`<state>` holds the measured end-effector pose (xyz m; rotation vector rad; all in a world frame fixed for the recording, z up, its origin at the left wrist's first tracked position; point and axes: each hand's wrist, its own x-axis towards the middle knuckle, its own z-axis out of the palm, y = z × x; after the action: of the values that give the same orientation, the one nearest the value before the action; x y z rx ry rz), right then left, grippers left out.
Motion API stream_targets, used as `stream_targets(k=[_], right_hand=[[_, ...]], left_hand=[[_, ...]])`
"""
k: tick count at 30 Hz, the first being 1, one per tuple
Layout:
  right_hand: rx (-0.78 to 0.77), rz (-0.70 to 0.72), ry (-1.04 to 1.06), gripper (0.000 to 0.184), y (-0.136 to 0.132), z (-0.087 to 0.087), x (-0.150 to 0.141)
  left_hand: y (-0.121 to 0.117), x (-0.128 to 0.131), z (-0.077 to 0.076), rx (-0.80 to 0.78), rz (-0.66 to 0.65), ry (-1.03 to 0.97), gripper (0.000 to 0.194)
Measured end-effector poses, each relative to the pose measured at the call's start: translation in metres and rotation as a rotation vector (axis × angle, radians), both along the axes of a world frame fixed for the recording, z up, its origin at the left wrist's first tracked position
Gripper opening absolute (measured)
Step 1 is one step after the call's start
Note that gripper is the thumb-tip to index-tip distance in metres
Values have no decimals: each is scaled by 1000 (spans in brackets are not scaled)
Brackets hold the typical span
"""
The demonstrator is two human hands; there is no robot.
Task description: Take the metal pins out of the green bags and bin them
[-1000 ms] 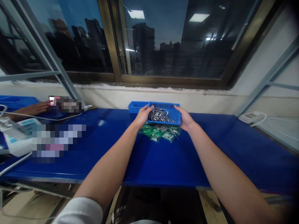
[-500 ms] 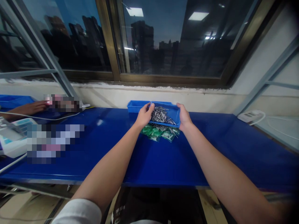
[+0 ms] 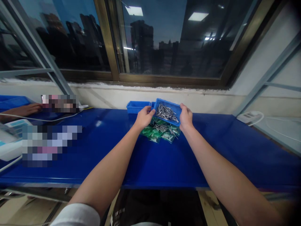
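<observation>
A small blue plastic bin [image 3: 166,120] of thin, shiny metal pins [image 3: 166,113] is held up off the table, tilted so its inside faces me. My right hand [image 3: 186,116] grips its right end, fingers behind and thumb along the side. At the bin's left end, my left hand [image 3: 144,118] has its thumb and fingertips closed against the edge; part of that contact is hidden. Just below the bin lies a heap of clear and green plastic bags [image 3: 152,133], with more metal pins [image 3: 162,127] in or on them.
Behind my hands, another blue bin [image 3: 138,107] stands against the wall. The blue tabletop [image 3: 103,150] runs below the window. A co-worker's hand [image 3: 33,109] rests near a blue tray [image 3: 14,101] at left. A white device [image 3: 11,147] and cable lie closer, beside blurred items.
The held bin has turned and tilted, its left end rising and shifting right. My left hand's thumb has moved from over the rim to the bin's left edge. The co-worker's hand has shifted left.
</observation>
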<state>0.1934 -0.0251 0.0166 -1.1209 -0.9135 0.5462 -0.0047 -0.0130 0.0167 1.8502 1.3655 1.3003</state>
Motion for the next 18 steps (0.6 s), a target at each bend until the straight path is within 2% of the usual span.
stream_targets(k=[3, 7, 12, 18], right_hand=[[-31, -51, 34, 40, -4, 1, -4], [-5, -17, 9, 33, -6, -2, -8], [32, 22, 6, 31, -6, -7, -12], [70, 39, -108, 36, -3, -17, -11]], left_hand=[[-2, -3, -3, 25, 21, 259, 44], [-1, -7, -7, 28, 2, 417, 28], [0, -12, -5, 19, 20, 462, 12], [-1, -13, -3, 25, 118, 415, 13]])
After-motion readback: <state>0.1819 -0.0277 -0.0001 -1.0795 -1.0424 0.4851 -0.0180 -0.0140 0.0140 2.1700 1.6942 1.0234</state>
